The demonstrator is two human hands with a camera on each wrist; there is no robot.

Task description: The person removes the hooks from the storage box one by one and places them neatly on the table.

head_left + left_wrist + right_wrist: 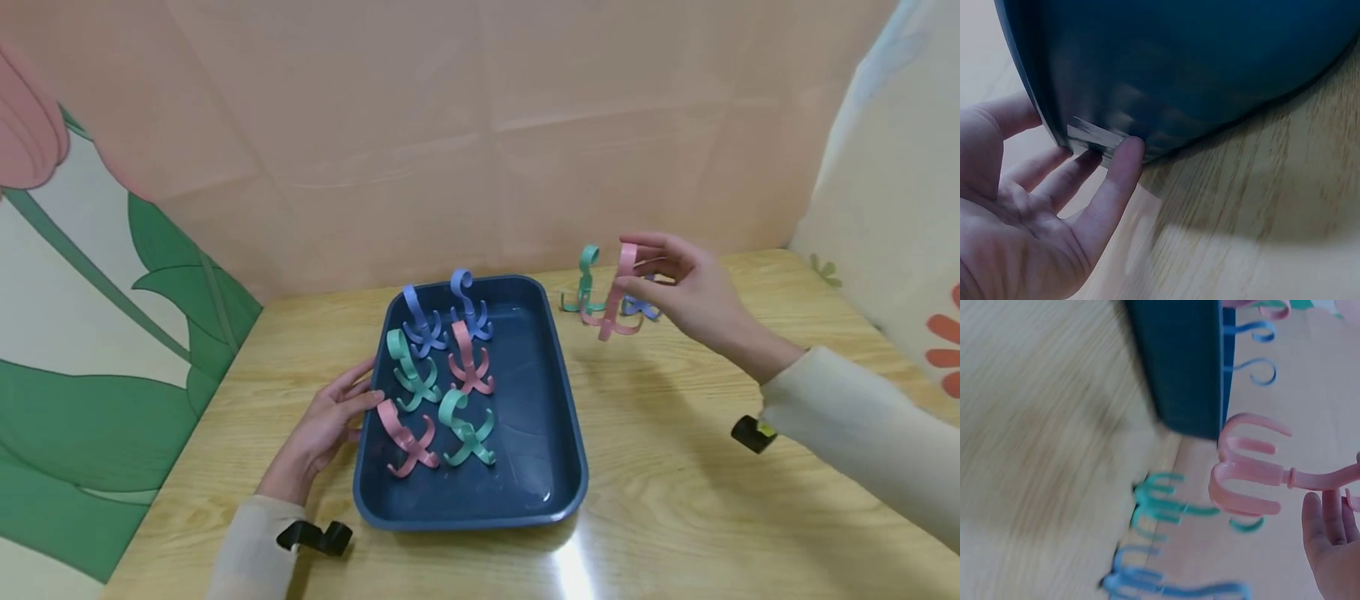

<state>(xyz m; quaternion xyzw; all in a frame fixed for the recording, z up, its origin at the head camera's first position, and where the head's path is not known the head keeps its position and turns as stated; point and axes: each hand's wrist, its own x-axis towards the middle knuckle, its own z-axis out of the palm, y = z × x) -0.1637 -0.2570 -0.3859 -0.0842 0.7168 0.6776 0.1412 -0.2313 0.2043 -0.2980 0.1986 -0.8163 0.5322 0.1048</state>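
Observation:
My right hand (693, 292) pinches the upper stem of a pink four-pronged hook (615, 304), holding it upright above the table right of the tray. In the right wrist view, the pink hook (1250, 472) shows its prongs below my fingers. My left hand (326, 421) grips the left side of a dark blue tray (532, 400), thumb at the rim and fingers against the outer wall (1179, 62). Inside the tray, two blue hooks (426, 329) stand at the back, with pink hooks (467, 362) and green hooks (467, 433) nearer, all in the left and middle part.
Behind the held hook, a green hook (587, 283) and a blue hook (641, 307) stand on the wooden table (660, 467) near the back wall (480, 150). A patterned panel (82, 333) borders the left side, and a pale wall (885, 233) the right.

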